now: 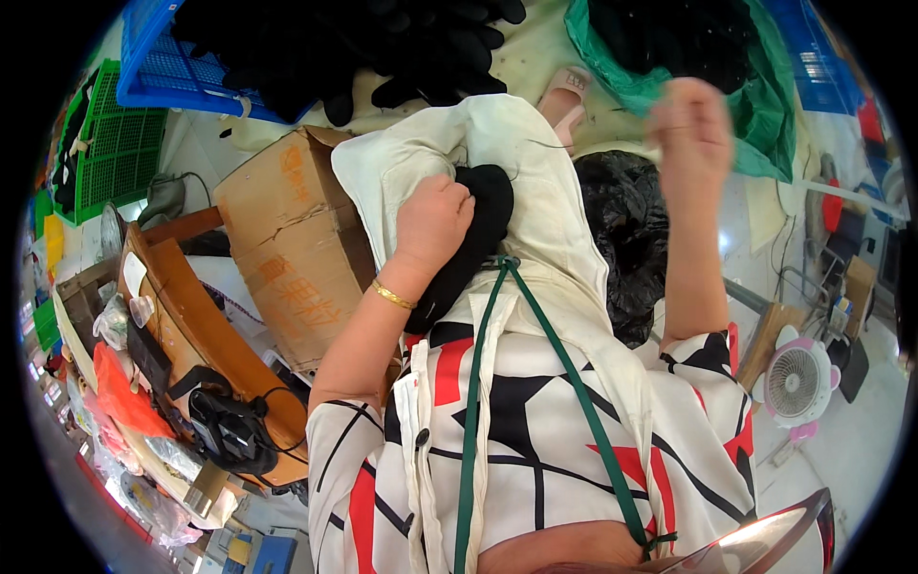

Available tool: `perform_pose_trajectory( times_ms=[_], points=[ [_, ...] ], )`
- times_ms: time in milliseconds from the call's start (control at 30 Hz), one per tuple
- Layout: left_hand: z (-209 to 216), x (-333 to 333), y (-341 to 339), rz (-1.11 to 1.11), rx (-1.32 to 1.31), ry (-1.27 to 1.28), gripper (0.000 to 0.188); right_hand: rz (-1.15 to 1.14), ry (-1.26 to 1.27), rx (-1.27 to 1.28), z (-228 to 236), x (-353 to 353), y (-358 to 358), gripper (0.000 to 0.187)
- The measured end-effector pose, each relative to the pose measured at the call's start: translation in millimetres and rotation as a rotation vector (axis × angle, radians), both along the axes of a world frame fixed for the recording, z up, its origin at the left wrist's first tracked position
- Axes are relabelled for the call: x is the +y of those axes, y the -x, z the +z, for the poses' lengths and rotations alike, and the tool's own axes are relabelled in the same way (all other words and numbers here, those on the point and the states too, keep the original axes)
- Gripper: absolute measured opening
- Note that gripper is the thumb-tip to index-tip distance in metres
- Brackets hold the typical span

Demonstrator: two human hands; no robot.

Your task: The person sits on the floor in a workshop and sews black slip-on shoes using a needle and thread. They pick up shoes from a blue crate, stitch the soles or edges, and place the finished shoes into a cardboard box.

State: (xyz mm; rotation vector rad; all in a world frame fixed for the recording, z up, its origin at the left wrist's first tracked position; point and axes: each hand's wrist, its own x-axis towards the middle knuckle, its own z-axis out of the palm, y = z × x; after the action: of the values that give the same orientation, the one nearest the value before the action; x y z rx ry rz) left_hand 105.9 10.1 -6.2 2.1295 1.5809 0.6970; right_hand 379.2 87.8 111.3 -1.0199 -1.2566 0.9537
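Note:
My left hand is closed in a fist on a soft black fabric piece that lies over my lap. One rounded end of it pokes out beyond my fingers, and the rest runs back under my wrist. A pale cloth apron covers my lap beneath it. My right hand is raised to the right, away from the fabric, near a green plastic bag. Motion smears its fingers, so I cannot make out whether anything is in them.
Black fabric pieces are heaped ahead by a blue crate. A cardboard box stands left of my lap, and a black plastic bag to the right. A pink sandal shows ahead; a small fan stands far right.

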Motion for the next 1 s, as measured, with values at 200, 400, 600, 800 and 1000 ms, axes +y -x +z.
perform_pose_trajectory(
  times_ms=[200,400,600,800,1000],
  points=[
    [-20.0,-1.2,15.1,0.091,-0.43,0.307,0.012,0.461,-0.077,-1.202,-82.5,-35.0,46.9,0.007],
    [-37.4,-4.1,21.7,0.156,-0.609,0.443,0.014,0.462,-0.208,-1.159,-86.3,-45.1,71.1,0.011],
    [-44.3,-4.4,23.1,0.163,-0.631,0.454,0.014,0.742,0.146,-1.327,-58.8,-79.2,83.6,0.035],
    [-48.4,-3.2,23.3,0.175,-0.681,0.526,0.012,1.028,0.267,-1.238,-95.6,-95.3,78.1,0.023],
    [-48.9,-2.5,25.3,0.223,-0.732,0.6,0.017,0.948,0.423,-1.063,-51.3,-76.1,55.9,0.017]
  ],
)
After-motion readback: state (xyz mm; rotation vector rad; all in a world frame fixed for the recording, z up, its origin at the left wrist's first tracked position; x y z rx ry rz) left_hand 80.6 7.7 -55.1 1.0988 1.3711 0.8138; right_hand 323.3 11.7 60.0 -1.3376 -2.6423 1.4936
